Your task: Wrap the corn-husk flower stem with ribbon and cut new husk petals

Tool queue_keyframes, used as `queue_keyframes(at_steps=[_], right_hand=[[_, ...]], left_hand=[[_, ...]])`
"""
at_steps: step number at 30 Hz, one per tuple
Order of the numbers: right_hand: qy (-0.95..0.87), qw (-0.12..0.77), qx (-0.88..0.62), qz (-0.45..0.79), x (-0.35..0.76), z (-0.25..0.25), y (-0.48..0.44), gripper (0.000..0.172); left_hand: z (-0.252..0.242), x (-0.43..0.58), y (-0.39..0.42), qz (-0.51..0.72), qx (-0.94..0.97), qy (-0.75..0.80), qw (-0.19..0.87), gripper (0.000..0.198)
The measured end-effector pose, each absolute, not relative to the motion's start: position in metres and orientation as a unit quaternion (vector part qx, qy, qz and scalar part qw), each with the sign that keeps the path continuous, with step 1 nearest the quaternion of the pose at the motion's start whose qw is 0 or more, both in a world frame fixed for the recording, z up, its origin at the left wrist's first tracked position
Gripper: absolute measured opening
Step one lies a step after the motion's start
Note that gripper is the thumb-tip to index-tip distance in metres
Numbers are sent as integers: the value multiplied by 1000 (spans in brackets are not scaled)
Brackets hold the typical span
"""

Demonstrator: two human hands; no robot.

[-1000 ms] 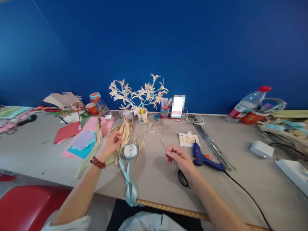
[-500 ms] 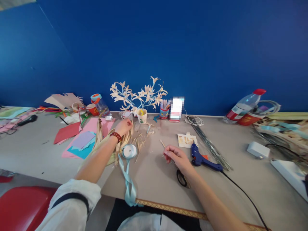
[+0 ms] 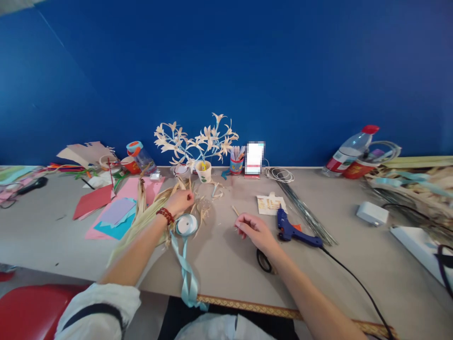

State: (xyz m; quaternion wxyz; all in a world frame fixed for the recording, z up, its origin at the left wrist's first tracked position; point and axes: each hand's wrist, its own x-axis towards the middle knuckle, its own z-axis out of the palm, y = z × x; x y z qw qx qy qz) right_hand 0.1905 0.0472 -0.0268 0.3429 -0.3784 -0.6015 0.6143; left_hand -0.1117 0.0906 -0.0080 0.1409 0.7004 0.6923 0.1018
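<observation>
My left hand (image 3: 180, 203), with a beaded bracelet, is closed over a heap of dried husk strips (image 3: 150, 212); what its fingers hold, if anything, is hidden. Just below it stands a roll of light blue ribbon (image 3: 187, 225), its tails hanging over the table edge. My right hand (image 3: 254, 230) is closed around a thin pale stick (image 3: 235, 209) that points up and left from its fingers. Beneath that wrist lie black-handled scissors (image 3: 264, 260), partly covered. Husk scraps (image 3: 203, 208) are scattered between the hands.
Husk flowers on blue stems rise from a white cup (image 3: 204, 172). A pen holder (image 3: 236, 165) and a phone (image 3: 254, 158) stand beside it. To the right lie a blue glue gun (image 3: 293, 231), metal wires (image 3: 307, 212) and a tilted bottle (image 3: 348, 153). Coloured paper (image 3: 92, 202) is at left.
My left hand has drawn back from the white cup toward the ribbon roll, still closed. My right hand keeps its hold on the stick. The view has shifted slightly.
</observation>
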Motion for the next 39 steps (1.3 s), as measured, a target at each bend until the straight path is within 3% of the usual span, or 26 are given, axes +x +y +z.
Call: queue_keyframes(at_steps=[7,15,22,27,34,37,39], right_hand=[[-615,336,-379,604,191,-31,48,22],[-617,344,-375,600,191,-30,48,22],[-608,333,-368,620,189,-29,46,24],[-612,320,-361,626,186,-30,44,27],[-625,317,-355,618,187,-31,44,29],[-623,320,-356,619,187,-32,45,29],[-627,320,-355,615,186,-34,44,28]], left_hand=[[-15,-111,93,128,683,699,170,10],[7,-126,90,208,657,685,236,31],[22,-108,65,257,646,669,262,28],[23,-92,45,270,680,665,147,24],[25,-123,33,87,597,793,-83,30],[29,-141,30,173,574,798,-55,22],[29,-141,26,297,586,753,48,22]])
